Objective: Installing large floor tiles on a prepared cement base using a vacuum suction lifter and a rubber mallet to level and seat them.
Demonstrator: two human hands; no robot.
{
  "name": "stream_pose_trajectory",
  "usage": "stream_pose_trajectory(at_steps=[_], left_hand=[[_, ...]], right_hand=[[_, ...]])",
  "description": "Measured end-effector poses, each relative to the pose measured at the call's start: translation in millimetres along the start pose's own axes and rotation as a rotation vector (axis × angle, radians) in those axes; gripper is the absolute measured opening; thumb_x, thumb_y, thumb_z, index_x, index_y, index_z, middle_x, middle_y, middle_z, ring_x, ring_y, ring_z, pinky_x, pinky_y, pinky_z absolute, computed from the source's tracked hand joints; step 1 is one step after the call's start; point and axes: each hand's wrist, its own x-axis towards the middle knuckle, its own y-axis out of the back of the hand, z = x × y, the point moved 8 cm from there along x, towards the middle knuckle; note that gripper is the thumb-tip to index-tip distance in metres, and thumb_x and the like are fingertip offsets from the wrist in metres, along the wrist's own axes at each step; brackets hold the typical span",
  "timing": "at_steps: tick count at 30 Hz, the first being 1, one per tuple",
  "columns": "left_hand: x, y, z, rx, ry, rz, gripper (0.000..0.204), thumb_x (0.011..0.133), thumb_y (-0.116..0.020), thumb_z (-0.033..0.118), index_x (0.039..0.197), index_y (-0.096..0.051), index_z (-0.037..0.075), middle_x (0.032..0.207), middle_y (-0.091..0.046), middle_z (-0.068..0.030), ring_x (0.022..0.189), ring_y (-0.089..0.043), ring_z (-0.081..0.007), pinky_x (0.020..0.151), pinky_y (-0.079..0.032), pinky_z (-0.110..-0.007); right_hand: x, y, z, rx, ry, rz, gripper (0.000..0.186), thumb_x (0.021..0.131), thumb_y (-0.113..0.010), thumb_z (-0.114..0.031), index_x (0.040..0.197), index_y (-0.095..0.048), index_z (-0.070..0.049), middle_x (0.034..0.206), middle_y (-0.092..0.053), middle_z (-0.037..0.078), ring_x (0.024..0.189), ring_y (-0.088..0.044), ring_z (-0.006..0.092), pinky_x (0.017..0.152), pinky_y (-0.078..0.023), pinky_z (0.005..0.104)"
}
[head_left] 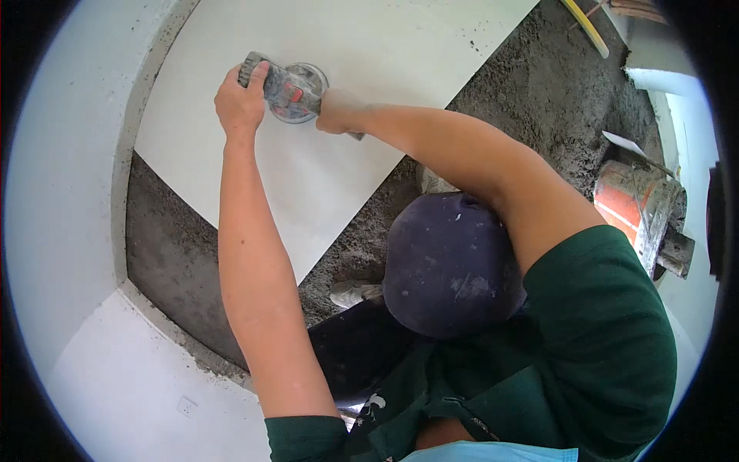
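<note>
A large pale tile point(369, 61) lies on a bed of dark grey mortar point(531, 77). On its face sits a dusty handheld tile vibrator point(289, 92) with a red patch on its body and a round suction pad point(311, 74) beneath. My left hand point(240, 100) is closed around the tool's left end, thumb on top. My right hand point(336, 112), slightly blurred, grips its opposite end; most of those fingers are hidden from view. Both forearms reach out over the tile and mortar.
My bent knee point(454, 254) is beside the tile's near right edge. White walls point(85, 92) stand at the left, with a rough ledge along their foot. On the right are a mortar-smeared orange bucket point(618, 204) with tools on it and a yellow tube point(590, 32).
</note>
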Motion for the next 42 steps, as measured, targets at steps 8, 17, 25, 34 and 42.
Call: stream_pose_trajectory(at_steps=[8, 17, 25, 34, 42], left_hand=[[3, 0, -5, 0.009, 0.030, -0.042, 0.066, 0.086, -0.072, 0.061, 0.119, -0.072, 0.003, 0.100, -0.076, -0.0170, 0.097, -0.072, -0.0325, 0.088, -0.054, -0.041], [6, 3, -8, 0.008, -0.054, -0.009, 0.062, 0.087, -0.072, 0.058, 0.116, -0.073, 0.003, 0.102, -0.076, -0.0177, 0.099, -0.072, -0.0338, 0.088, -0.053, -0.042], [-1, 8, -4, 0.083, -0.040, 0.022, 0.070, 0.088, -0.066, 0.067, 0.116, -0.073, 0.003, 0.104, -0.076, -0.0180, 0.103, -0.071, -0.0349, 0.090, -0.053, -0.043], [-82, -25, 42, 0.207, -0.082, -0.003, 0.061, 0.091, -0.063, 0.063, 0.090, -0.068, 0.002, 0.087, -0.073, -0.0191, 0.084, -0.070, -0.0418, 0.076, -0.054, -0.049], [-79, -43, 74, 0.197, -0.171, -0.053, 0.058, 0.095, -0.061, 0.058, 0.087, -0.066, 0.001, 0.084, -0.072, -0.0198, 0.080, -0.070, -0.0390, 0.070, -0.055, -0.048]], right_hand=[[-1, -2, -3, 0.038, 0.008, 0.033, 0.045, 0.081, -0.072, -0.038, 0.094, -0.073, 0.006, 0.094, -0.072, 0.024, 0.089, -0.073, 0.0343, 0.080, -0.057, 0.0454], [-26, 16, -21, -0.015, -0.052, 0.077, 0.058, 0.088, -0.064, -0.056, 0.100, -0.075, -0.001, 0.102, -0.074, 0.021, 0.095, -0.073, 0.0346, 0.084, -0.057, 0.0460], [-16, 8, -12, 0.011, 0.013, 0.037, 0.041, 0.082, -0.069, -0.036, 0.098, -0.075, 0.001, 0.096, -0.074, 0.020, 0.091, -0.073, 0.0361, 0.082, -0.058, 0.0468], [-43, 44, 66, -0.403, 0.181, -0.143, 0.030, 0.074, -0.070, -0.023, 0.086, -0.072, 0.005, 0.080, -0.071, 0.025, 0.076, -0.071, 0.0383, 0.067, -0.055, 0.0498], [-67, 57, 102, -0.055, -0.063, -0.300, 0.038, 0.072, -0.071, -0.024, 0.086, -0.069, 0.011, 0.079, -0.068, 0.021, 0.076, -0.067, 0.0340, 0.069, -0.051, 0.0492]])
